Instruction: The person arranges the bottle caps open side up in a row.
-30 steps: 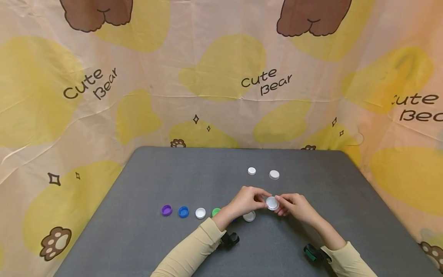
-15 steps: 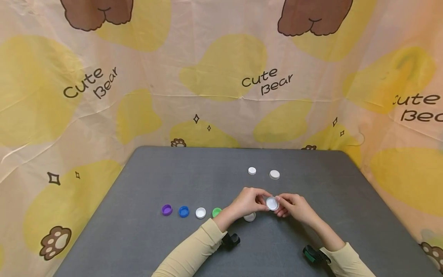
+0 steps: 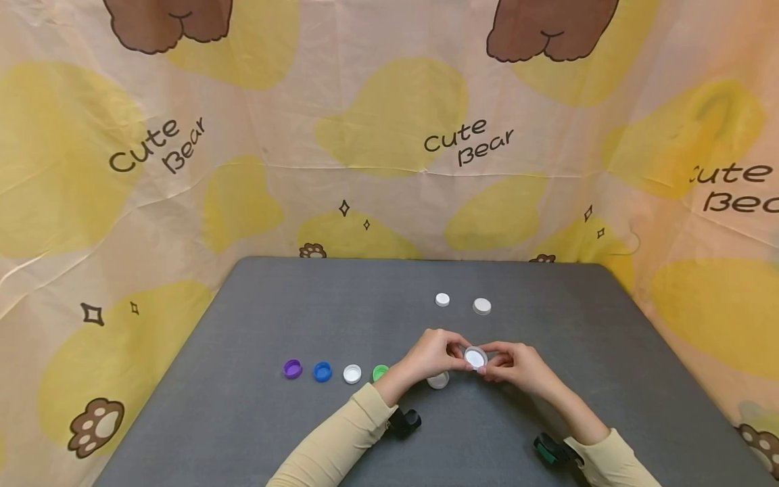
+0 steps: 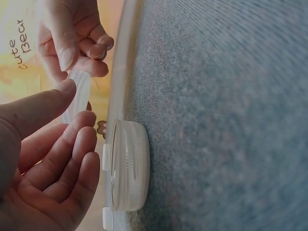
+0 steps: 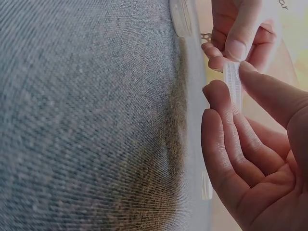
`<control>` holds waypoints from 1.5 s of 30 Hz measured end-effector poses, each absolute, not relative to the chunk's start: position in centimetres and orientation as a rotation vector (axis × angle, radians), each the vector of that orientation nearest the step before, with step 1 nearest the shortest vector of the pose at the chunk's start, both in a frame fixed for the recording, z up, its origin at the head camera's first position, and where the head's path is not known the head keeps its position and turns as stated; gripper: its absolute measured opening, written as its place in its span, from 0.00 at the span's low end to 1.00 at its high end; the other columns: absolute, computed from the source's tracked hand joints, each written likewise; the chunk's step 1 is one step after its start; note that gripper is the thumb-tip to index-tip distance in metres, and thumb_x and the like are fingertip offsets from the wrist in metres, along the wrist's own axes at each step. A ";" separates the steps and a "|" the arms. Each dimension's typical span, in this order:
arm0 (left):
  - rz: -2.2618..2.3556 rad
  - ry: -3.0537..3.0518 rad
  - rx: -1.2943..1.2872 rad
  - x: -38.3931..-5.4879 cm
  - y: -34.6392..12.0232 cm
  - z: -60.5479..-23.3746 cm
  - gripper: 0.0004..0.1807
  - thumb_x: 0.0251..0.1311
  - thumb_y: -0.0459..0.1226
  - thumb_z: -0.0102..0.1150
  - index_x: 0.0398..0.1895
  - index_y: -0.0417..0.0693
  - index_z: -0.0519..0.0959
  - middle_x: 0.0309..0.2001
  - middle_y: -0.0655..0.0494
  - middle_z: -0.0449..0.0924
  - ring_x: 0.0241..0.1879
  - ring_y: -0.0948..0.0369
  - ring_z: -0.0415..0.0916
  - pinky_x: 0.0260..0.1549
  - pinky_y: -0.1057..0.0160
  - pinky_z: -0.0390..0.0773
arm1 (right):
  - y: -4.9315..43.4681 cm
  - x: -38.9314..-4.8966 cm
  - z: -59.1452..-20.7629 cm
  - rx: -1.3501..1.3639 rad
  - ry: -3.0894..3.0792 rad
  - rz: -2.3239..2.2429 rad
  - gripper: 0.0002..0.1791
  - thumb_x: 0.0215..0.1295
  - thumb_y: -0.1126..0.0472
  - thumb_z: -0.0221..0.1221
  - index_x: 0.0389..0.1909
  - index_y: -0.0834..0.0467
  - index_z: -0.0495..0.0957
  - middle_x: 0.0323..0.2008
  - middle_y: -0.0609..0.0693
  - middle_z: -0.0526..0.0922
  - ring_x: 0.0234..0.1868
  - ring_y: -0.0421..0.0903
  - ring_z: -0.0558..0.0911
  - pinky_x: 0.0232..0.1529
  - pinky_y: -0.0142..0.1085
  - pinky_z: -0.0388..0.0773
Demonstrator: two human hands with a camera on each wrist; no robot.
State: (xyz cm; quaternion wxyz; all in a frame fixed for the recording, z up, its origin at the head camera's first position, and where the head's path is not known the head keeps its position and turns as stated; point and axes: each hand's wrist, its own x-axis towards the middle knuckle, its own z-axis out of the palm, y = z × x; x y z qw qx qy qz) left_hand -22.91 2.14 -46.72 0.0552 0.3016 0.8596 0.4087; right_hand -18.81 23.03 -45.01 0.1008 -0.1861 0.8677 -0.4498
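Note:
Both hands hold one round white screw cap (image 3: 475, 358) with a ridged, translucent rim, raised above the table. My left hand (image 3: 433, 353) pinches its left edge between thumb and fingers. From the right, my right hand (image 3: 518, 365) grips the opposite edge, index finger above and thumb below. In the left wrist view the cap (image 4: 82, 94) is seen nearly edge-on between the two hands. Just below my left hand, another whitish cap (image 3: 438, 381) rests on the table, partly covered by that hand; its ribbed side (image 4: 131, 166) shows large in the left wrist view.
A row on the grey table (image 3: 341, 304) holds a purple cap (image 3: 293, 368), a blue cap (image 3: 322, 371), a white cap (image 3: 351, 373) and a green cap (image 3: 380, 373), partly behind the left forearm. Farther back lie a small white cap (image 3: 442, 299) and a larger one (image 3: 482, 306).
The right fingers have shifted on the held cap: the thumb has moved from its upper edge to its lower edge, the index finger now above. The cap has moved slightly left.

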 end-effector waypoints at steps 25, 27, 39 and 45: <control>1.077 2.571 1.023 -22.6 2.1 -46.9 0.14 0.40 0.39 0.77 0.31 0.49 0.84 0.27 0.60 0.85 0.24 0.78 0.73 0.27 0.79 0.71 | 23.8 -19.6 -47.5 -0.745 2.729 -1.156 0.20 0.48 0.51 0.71 0.39 0.58 0.84 0.27 0.44 0.84 0.26 0.31 0.79 0.28 0.28 0.77; 1.045 2.575 1.025 -22.7 2.2 -47.0 0.14 0.40 0.39 0.77 0.31 0.49 0.84 0.27 0.60 0.84 0.25 0.77 0.73 0.27 0.79 0.71 | 23.8 -19.5 -47.5 -0.764 2.726 -1.156 0.20 0.48 0.51 0.72 0.38 0.59 0.84 0.26 0.45 0.84 0.26 0.31 0.79 0.28 0.28 0.76; 0.941 2.570 1.075 -22.7 2.1 -47.1 0.13 0.41 0.40 0.77 0.33 0.50 0.85 0.29 0.61 0.84 0.29 0.71 0.77 0.29 0.79 0.71 | 23.7 -19.2 -47.6 -0.828 2.695 -1.168 0.18 0.47 0.54 0.73 0.37 0.60 0.84 0.26 0.45 0.84 0.27 0.30 0.79 0.28 0.27 0.76; 0.914 2.566 1.101 -22.7 2.1 -47.1 0.13 0.42 0.40 0.76 0.34 0.50 0.86 0.30 0.61 0.83 0.30 0.71 0.76 0.30 0.80 0.70 | 23.7 -19.1 -47.6 -0.857 2.694 -1.168 0.18 0.47 0.56 0.73 0.38 0.60 0.84 0.26 0.46 0.84 0.27 0.30 0.78 0.28 0.27 0.76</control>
